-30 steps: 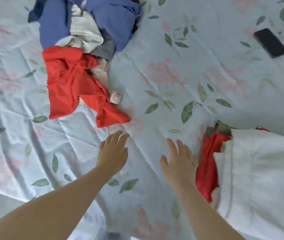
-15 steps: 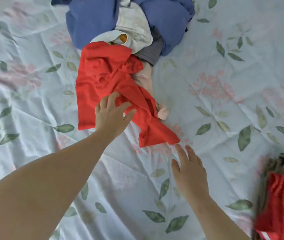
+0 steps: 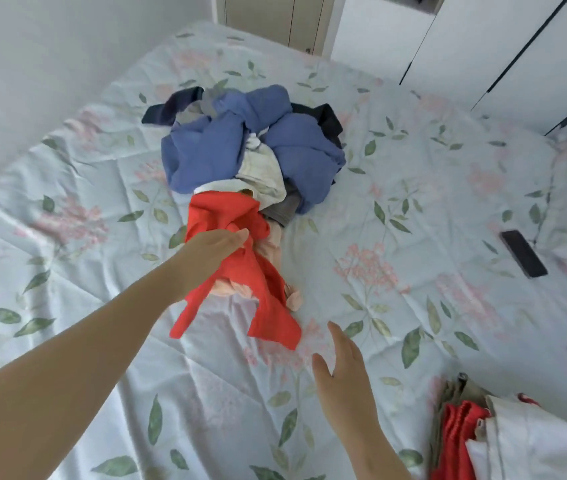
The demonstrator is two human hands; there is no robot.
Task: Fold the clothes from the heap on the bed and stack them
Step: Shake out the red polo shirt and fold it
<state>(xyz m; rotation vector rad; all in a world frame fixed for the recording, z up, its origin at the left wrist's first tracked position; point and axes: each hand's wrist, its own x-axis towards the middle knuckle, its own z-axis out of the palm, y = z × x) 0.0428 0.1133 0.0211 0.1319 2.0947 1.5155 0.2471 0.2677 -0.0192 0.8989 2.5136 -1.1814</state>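
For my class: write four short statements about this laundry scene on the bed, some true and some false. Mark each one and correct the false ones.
1. The left hand grips the red garment. True.
2. The right hand holds the black phone. False: the right hand is open and holds nothing; the phone lies on the sheet, far to its right.
3. A blue garment lies in the heap beyond the red garment. True.
4. The folded stack sits at the bed's far left, against the wall. False: it sits at the near right corner of the view.
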